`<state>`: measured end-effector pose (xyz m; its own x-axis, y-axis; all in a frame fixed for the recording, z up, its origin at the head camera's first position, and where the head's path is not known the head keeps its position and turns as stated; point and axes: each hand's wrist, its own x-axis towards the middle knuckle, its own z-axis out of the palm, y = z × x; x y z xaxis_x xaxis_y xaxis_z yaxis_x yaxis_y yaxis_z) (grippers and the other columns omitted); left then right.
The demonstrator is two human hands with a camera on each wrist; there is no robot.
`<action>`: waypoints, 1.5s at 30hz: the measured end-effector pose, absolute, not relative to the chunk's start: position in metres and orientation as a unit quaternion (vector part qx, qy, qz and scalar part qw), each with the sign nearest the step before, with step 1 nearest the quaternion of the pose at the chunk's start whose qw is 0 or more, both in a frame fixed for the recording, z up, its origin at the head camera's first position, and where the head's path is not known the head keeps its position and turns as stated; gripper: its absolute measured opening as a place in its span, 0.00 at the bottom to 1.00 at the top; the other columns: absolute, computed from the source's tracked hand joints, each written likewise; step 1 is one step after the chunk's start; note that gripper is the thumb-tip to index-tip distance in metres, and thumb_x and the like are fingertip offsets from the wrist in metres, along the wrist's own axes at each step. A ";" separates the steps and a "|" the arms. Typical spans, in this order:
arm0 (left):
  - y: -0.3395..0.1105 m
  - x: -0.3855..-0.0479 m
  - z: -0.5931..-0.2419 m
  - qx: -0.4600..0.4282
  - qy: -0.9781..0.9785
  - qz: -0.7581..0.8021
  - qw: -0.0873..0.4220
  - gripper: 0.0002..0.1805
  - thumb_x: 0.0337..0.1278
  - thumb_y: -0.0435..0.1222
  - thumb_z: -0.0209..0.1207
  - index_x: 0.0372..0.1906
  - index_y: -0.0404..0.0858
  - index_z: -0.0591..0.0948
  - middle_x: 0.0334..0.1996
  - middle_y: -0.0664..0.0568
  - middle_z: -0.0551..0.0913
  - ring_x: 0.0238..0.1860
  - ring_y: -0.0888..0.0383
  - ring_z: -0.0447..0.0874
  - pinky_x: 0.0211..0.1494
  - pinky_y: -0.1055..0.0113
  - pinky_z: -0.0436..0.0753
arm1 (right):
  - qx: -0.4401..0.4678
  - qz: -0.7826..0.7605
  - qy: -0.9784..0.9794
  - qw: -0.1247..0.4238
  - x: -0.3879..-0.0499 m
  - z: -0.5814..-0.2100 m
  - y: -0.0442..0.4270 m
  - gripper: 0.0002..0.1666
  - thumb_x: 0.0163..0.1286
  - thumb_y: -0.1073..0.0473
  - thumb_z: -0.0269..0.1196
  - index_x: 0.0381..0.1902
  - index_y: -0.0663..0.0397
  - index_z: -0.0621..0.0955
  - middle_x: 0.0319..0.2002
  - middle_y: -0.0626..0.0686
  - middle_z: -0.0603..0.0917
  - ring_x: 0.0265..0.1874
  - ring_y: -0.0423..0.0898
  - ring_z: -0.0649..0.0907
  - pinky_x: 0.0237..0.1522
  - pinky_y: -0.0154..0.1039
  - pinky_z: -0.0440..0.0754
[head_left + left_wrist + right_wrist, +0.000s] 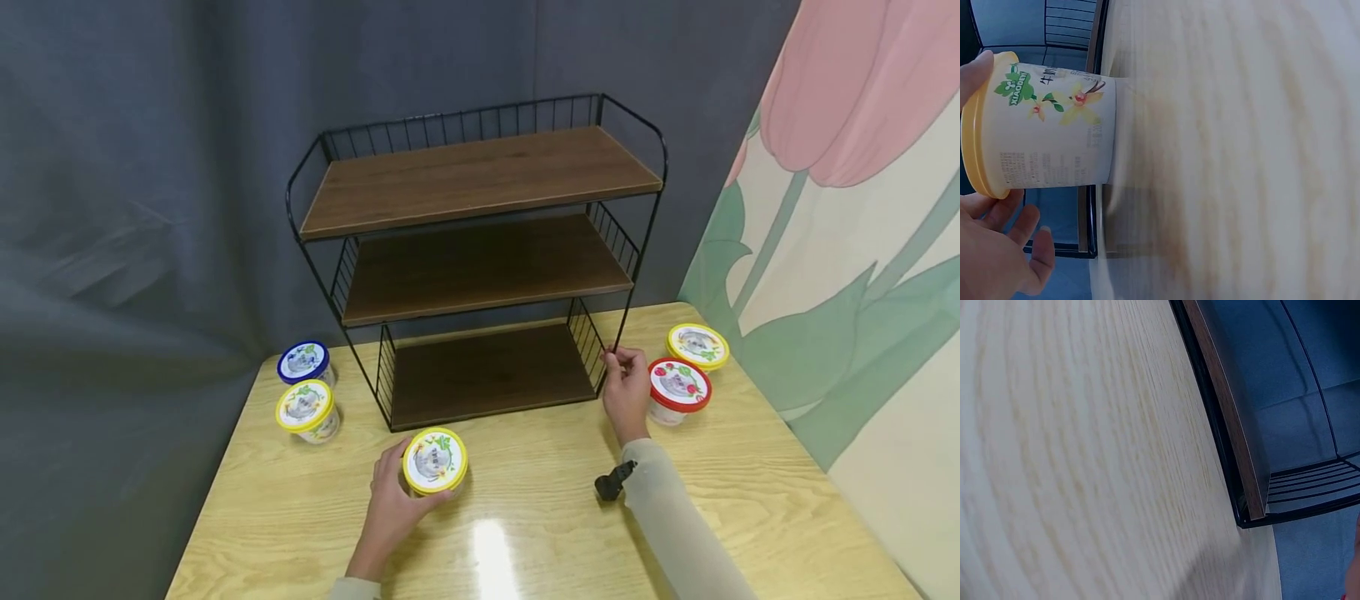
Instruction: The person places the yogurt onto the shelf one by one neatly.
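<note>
My left hand [392,510] grips a yellow-lidded tub [435,461] around its lid, in front of the shelf's lower left. In the left wrist view the tub [1054,128] shows a flower print, with thumb and fingers of the hand [997,250] at its yellow lid. My right hand [628,392] pinches the front right post of the black wire rack [647,233] with thumb and fingers, just left of a red-lidded tub [678,385]. Only a sliver of that hand [1354,569] shows in the right wrist view.
The rack has three brown shelves [487,375]. On the table [540,517], a blue-lidded tub [303,362] and a yellow-lidded tub [306,407] stand left of it; another yellow-lidded tub [697,346] stands behind the red one. A dark curtain [135,250] hangs behind.
</note>
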<state>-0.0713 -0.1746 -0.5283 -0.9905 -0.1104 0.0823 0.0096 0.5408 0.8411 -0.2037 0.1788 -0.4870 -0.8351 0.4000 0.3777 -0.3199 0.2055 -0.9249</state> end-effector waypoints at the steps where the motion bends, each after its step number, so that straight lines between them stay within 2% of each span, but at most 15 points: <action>1: -0.175 -0.071 -0.528 0.028 -0.874 -0.481 0.063 0.60 0.25 0.50 0.82 0.72 0.40 0.66 0.65 0.48 0.71 0.67 0.50 0.63 0.66 0.44 0.58 | -0.027 0.630 -0.721 0.286 -0.204 -0.487 0.179 0.13 0.74 0.67 0.56 0.50 0.76 0.72 0.49 0.70 0.81 0.41 0.32 0.82 0.43 0.18 0.76; 6: -0.174 -0.071 -0.526 0.025 -0.873 -0.483 0.062 0.60 0.25 0.51 0.82 0.71 0.39 0.66 0.66 0.48 0.70 0.67 0.50 0.62 0.68 0.44 0.58 | -0.023 0.629 -0.721 0.289 -0.205 -0.488 0.179 0.13 0.74 0.67 0.56 0.49 0.76 0.73 0.49 0.70 0.82 0.42 0.33 0.82 0.40 0.19 0.76; 13: -0.172 -0.070 -0.524 0.030 -0.867 -0.492 0.076 0.56 0.28 0.51 0.81 0.70 0.45 0.68 0.65 0.52 0.72 0.67 0.54 0.63 0.60 0.52 0.55 | -0.027 0.624 -0.727 0.284 -0.204 -0.490 0.179 0.15 0.75 0.66 0.56 0.51 0.75 0.73 0.49 0.70 0.82 0.41 0.30 0.81 0.39 0.19 0.74; 16: -0.171 -0.073 -0.519 0.030 -0.863 -0.497 0.088 0.55 0.28 0.51 0.81 0.70 0.46 0.68 0.64 0.52 0.72 0.66 0.55 0.63 0.61 0.53 0.55 | -0.026 0.623 -0.728 0.287 -0.204 -0.490 0.179 0.14 0.75 0.66 0.56 0.50 0.75 0.73 0.49 0.70 0.82 0.41 0.29 0.81 0.39 0.19 0.74; 21: -0.170 -0.080 -0.500 0.020 -0.862 -0.498 0.094 0.56 0.29 0.49 0.81 0.71 0.45 0.67 0.65 0.50 0.70 0.68 0.52 0.63 0.64 0.49 0.54 | -0.032 0.625 -0.725 0.287 -0.205 -0.491 0.178 0.13 0.75 0.66 0.56 0.50 0.74 0.73 0.50 0.69 0.83 0.42 0.30 0.81 0.39 0.20 0.74; 25: -0.170 -0.084 -0.478 0.011 -0.860 -0.503 0.087 0.57 0.31 0.49 0.81 0.72 0.45 0.65 0.67 0.51 0.68 0.70 0.49 0.61 0.69 0.41 0.53 | -0.033 0.631 -0.720 0.286 -0.205 -0.491 0.178 0.13 0.74 0.67 0.56 0.50 0.75 0.72 0.50 0.70 0.83 0.43 0.35 0.83 0.40 0.19 0.75; 27: -0.170 -0.086 -0.466 0.006 -0.860 -0.503 0.087 0.57 0.31 0.49 0.81 0.73 0.48 0.65 0.67 0.52 0.68 0.70 0.49 0.60 0.71 0.38 0.55 | -0.031 0.633 -0.718 0.286 -0.205 -0.491 0.179 0.14 0.74 0.67 0.56 0.50 0.75 0.72 0.50 0.70 0.82 0.43 0.35 0.83 0.40 0.19 0.75; 31: -0.167 -0.088 -0.443 -0.010 -0.863 -0.497 0.094 0.57 0.30 0.50 0.81 0.72 0.51 0.64 0.66 0.53 0.67 0.69 0.51 0.62 0.69 0.39 0.64 | -0.029 0.637 -0.717 0.282 -0.204 -0.490 0.180 0.14 0.74 0.68 0.56 0.50 0.76 0.72 0.51 0.70 0.82 0.42 0.30 0.81 0.41 0.19 0.75; 38: -0.154 -0.091 -0.410 -0.042 -0.857 -0.504 0.098 0.57 0.30 0.50 0.82 0.72 0.53 0.64 0.68 0.56 0.66 0.69 0.53 0.63 0.70 0.43 0.67 | -0.031 0.631 -0.721 0.284 -0.204 -0.491 0.182 0.14 0.75 0.66 0.56 0.50 0.75 0.72 0.49 0.70 0.82 0.42 0.34 0.82 0.40 0.19 0.74; 45: -0.139 -0.098 -0.382 -0.060 -0.847 -0.517 0.105 0.56 0.31 0.49 0.82 0.72 0.54 0.65 0.66 0.57 0.66 0.65 0.56 0.66 0.65 0.49 0.71 | -0.020 0.624 -0.724 0.293 -0.206 -0.491 0.179 0.12 0.74 0.69 0.55 0.49 0.76 0.71 0.49 0.73 0.81 0.43 0.37 0.82 0.48 0.18 0.75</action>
<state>-0.0976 -0.1390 -0.3819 -0.9706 -0.0066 0.2406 0.2109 0.4583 0.8634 -0.2058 0.1792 -0.4907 -0.8277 0.3950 0.3987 -0.3361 0.2200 -0.9158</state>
